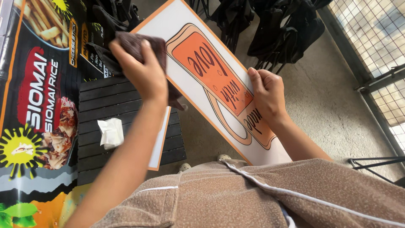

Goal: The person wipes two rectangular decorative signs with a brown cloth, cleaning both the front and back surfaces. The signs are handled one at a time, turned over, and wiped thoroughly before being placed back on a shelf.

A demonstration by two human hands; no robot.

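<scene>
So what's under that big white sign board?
Under the sign board show a dark slatted table, bearing a crumpled white tissue, and concrete floor. The board covers the rest beneath.

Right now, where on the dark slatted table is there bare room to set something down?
Bare slats lie above and below the crumpled white tissue on the dark slatted table. The right side is crowded: the white orange-edged sign board overhangs it, with the left hand pressing a dark brown cloth there.

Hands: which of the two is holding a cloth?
The left hand: it grips a dark brown cloth against the white sign board. The right hand is bare, fist resting on the board's orange picture.
</scene>
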